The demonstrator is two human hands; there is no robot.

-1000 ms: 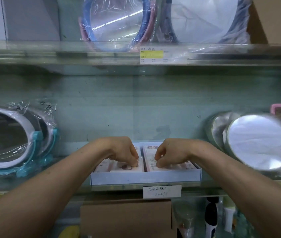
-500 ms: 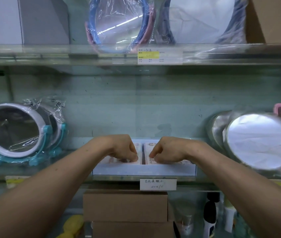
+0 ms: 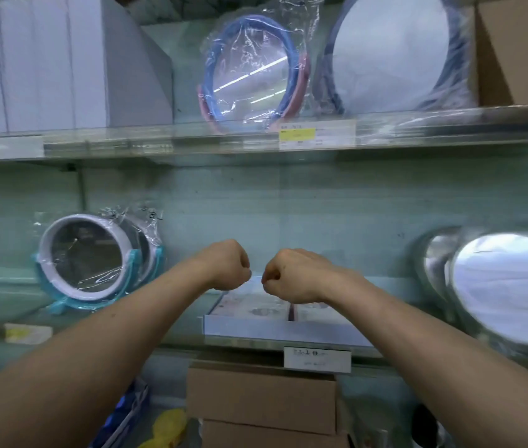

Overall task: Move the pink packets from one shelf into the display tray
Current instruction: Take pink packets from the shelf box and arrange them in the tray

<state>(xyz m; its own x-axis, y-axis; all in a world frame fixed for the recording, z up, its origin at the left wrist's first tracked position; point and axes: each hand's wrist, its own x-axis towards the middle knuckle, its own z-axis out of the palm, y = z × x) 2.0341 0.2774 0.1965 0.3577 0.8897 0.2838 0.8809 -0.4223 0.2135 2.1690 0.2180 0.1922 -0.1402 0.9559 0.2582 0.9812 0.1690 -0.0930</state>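
Note:
A white display tray (image 3: 275, 331) sits on the glass middle shelf. Pale pink packets (image 3: 253, 307) lie flat in its left row, and more pink packets (image 3: 319, 313) fill the right row. My left hand (image 3: 227, 265) hovers above the tray's back left part, curled into a fist with nothing in it. My right hand (image 3: 291, 274) is beside it over the right row, also a fist holding nothing. The knuckles of the two hands nearly meet. The back of the tray is hidden behind both hands.
A wrapped teal-and-white mirror (image 3: 85, 257) stands left of the tray and silver round mirrors (image 3: 508, 286) stand to its right. The upper shelf holds white boxes (image 3: 62, 66) and wrapped mirrors (image 3: 249, 69). Cardboard boxes (image 3: 261, 396) sit below, behind a price label (image 3: 317, 358).
Both hands have lifted off the packets in the tray and now hang above it as fists. The view has tilted upward, showing more of the upper shelf.

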